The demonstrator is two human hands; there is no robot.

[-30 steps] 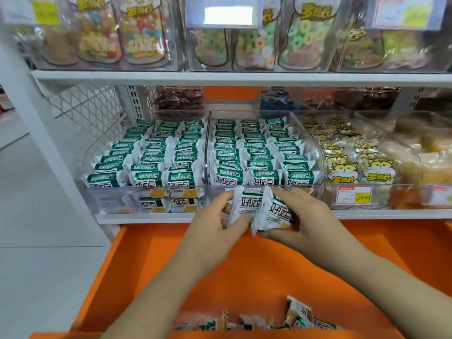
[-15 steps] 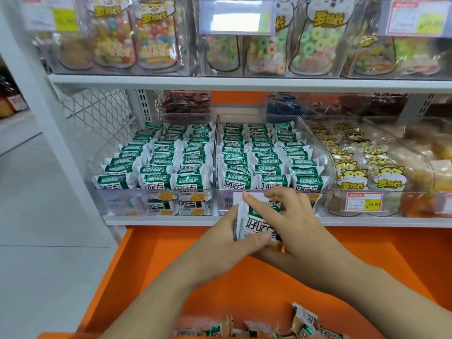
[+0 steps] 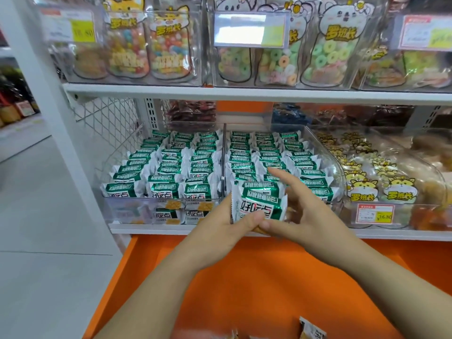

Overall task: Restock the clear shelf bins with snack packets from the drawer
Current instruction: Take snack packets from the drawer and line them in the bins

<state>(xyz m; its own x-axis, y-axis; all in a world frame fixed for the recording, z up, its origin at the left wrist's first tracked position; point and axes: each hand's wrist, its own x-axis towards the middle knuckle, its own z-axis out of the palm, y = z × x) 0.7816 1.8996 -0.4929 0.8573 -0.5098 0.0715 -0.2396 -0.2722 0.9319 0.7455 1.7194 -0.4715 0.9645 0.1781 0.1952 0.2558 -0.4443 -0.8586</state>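
Observation:
Both hands hold a small stack of green-and-white snack packets [image 3: 259,204] upright, just in front of the right clear bin [image 3: 338,167]. My left hand [image 3: 220,223] grips the stack from the left, thumb under its lower edge. From the right, my right hand [image 3: 305,216] pinches it, thumb below and fingers behind, the index finger stretched up over the bin's rows. That bin and the left clear bin [image 3: 127,209] hold several rows of the same packets. The orange drawer [image 3: 256,277] lies open below, with a few loose packets [image 3: 311,330] at its near edge.
A bin of hamster-print snack bags [image 3: 379,187] with a price tag [image 3: 374,214] stands to the right. The white upper shelf [image 3: 244,92] carries clear bins of candy bags. A wire mesh side panel [image 3: 107,123] and white upright close the left end.
The hands brought two separate packets together into one stack and lifted it up to the right bin's front edge. The right hand's fingers moved from over the top to behind it.

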